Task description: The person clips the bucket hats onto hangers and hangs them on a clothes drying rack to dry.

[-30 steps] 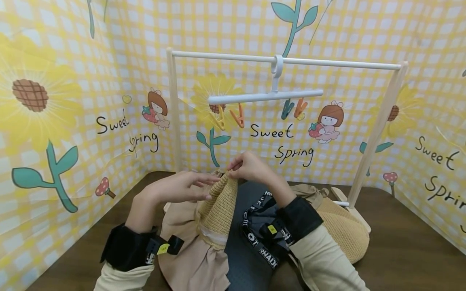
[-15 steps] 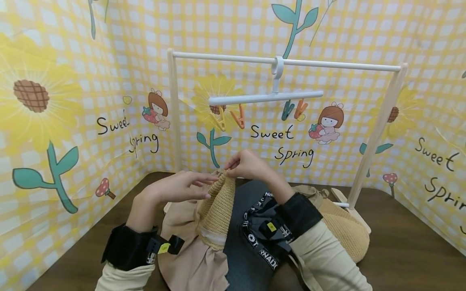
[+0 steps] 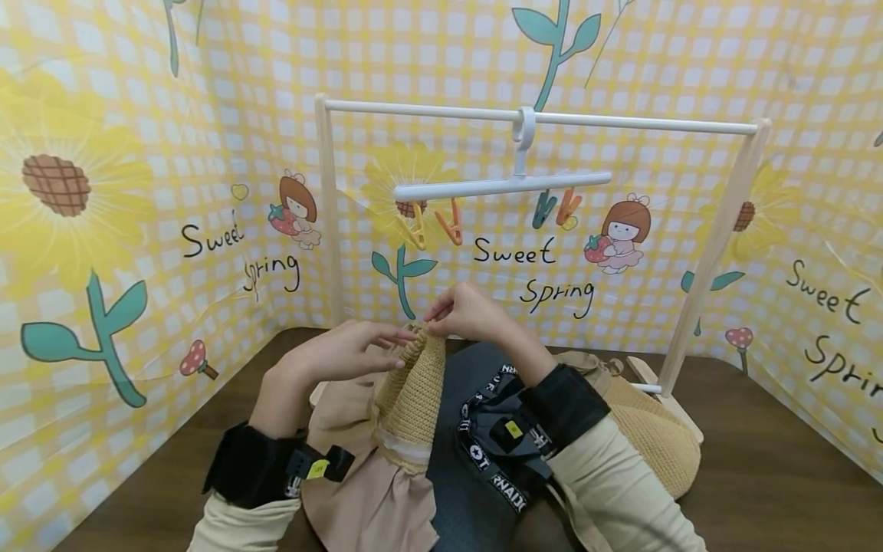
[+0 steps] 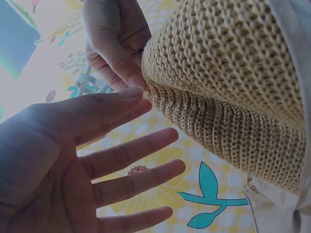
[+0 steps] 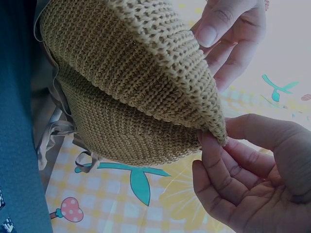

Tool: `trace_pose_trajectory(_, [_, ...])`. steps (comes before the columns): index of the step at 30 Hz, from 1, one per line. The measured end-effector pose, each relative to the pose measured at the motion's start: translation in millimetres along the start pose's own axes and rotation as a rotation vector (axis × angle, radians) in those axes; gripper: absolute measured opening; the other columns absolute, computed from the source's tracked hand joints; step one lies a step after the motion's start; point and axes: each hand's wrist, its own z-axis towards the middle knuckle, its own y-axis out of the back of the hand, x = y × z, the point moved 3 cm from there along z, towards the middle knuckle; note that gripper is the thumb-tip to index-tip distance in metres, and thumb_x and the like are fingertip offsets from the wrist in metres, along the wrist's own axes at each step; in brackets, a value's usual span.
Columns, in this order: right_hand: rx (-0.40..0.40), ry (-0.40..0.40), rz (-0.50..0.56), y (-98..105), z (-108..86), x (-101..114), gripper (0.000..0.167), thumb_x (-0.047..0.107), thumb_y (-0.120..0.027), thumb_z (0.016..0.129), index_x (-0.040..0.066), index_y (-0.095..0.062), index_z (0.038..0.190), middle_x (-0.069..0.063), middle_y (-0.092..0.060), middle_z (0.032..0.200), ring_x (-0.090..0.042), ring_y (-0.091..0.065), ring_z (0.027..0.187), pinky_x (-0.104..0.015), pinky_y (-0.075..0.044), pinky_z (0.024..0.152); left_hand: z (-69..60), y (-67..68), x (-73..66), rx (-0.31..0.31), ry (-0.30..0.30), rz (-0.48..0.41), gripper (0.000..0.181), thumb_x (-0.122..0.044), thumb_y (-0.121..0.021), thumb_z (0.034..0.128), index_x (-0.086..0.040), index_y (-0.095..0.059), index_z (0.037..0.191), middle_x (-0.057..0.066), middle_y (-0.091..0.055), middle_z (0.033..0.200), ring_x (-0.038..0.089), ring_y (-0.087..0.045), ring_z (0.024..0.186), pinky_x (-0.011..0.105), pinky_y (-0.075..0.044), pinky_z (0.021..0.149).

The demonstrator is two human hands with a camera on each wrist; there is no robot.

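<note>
A sun hat with a tan knitted crown (image 3: pixel 414 391) and a wide beige cloth brim (image 3: pixel 369 506) lies in front of me, its crown drawn up to a folded peak. My right hand (image 3: pixel 469 310) pinches that peak between thumb and fingers; the right wrist view shows the grip (image 5: pixel 262 174) closely. Just left of the peak is my left hand (image 3: pixel 345 353), its fingers nearly straight and spread in the left wrist view (image 4: pixel 63 160). Its thumb lies close to the knit; whether it touches I cannot tell.
Right of the hat lie a dark grey cloth item (image 3: pixel 479 460) with a lettered band and a second knitted hat (image 3: pixel 655 437). Behind stands a wooden rack (image 3: pixel 331 215), from which a white hanger (image 3: pixel 503 184) with several coloured clips hangs. Patterned cloth walls surround the brown table (image 3: pixel 773 460).
My right hand has shifted slightly left with the hat's peak still pinched. The left hand and forearm have moved a little to the right and up.
</note>
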Motion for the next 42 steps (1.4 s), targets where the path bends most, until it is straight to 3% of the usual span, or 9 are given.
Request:
trace_pose_trajectory(3, [0.004, -0.003, 0.004, 0, 0.8, 1, 0.016, 0.009, -0.067, 0.084, 0.001, -0.072, 0.096, -0.013, -0.072, 0.094, -0.010, -0.062, 0.072, -0.019, -0.046, 0.059, 1.4, 1.5, -0.4, -0.033, 0.000, 0.025, 0.041, -0.022, -0.056, 0.0940, -0.014, -0.052, 0.134, 0.012, -0.060, 0.127, 0.031, -0.056, 0.117, 0.043, -0.050, 0.089])
trace_pose_trajectory(11, [0.003, 0.022, -0.003, 1, 2.0, 5, 0.016, 0.010, -0.067, 0.084, 0.001, -0.071, 0.097, -0.014, -0.071, 0.094, -0.013, -0.064, 0.076, -0.020, -0.049, 0.063, 6.9, 4.9, -4.8, -0.195, -0.056, 0.051, 0.034, -0.023, -0.054, 0.0949, -0.011, -0.057, 0.127, 0.009, -0.061, 0.126, 0.031, -0.058, 0.115, 0.045, -0.049, 0.090])
trace_pose_trajectory(18, [0.020, 0.039, 0.021, 3, 4.1, 8, 0.016, 0.007, -0.065, 0.084, -0.001, -0.071, 0.097, -0.016, -0.071, 0.093, -0.011, -0.063, 0.074, -0.019, -0.048, 0.064, 9.5, 3.8, -3.1, -0.197, -0.084, 0.040, 0.033, -0.019, -0.055, 0.0944, -0.009, -0.058, 0.126, 0.011, -0.061, 0.126, 0.032, -0.058, 0.114, 0.045, -0.049, 0.089])
trace_pose_trajectory(27, [0.019, 0.044, 0.010, 3, 4.9, 11, 0.016, 0.006, -0.066, 0.083, -0.002, -0.071, 0.096, -0.016, -0.071, 0.091, -0.010, -0.063, 0.071, -0.019, -0.047, 0.061, 8.5, 2.2, -2.0, -0.183, -0.049, 0.038, 0.032, -0.019, -0.056, 0.0943, -0.010, -0.059, 0.125, 0.011, -0.061, 0.125, 0.032, -0.058, 0.114, 0.044, -0.050, 0.089])
trace_pose_trajectory(42, [0.008, 0.049, -0.042, 5, 10.3, 11, 0.014, 0.006, -0.066, 0.082, 0.000, -0.072, 0.093, -0.013, -0.071, 0.089, -0.010, -0.061, 0.069, -0.019, -0.047, 0.061, 6.0, 2.4, -3.2, -0.193, -0.050, 0.061, 0.032, -0.019, -0.055, 0.0946, -0.010, -0.059, 0.125, 0.010, -0.062, 0.125, 0.031, -0.060, 0.112, 0.043, -0.051, 0.086])
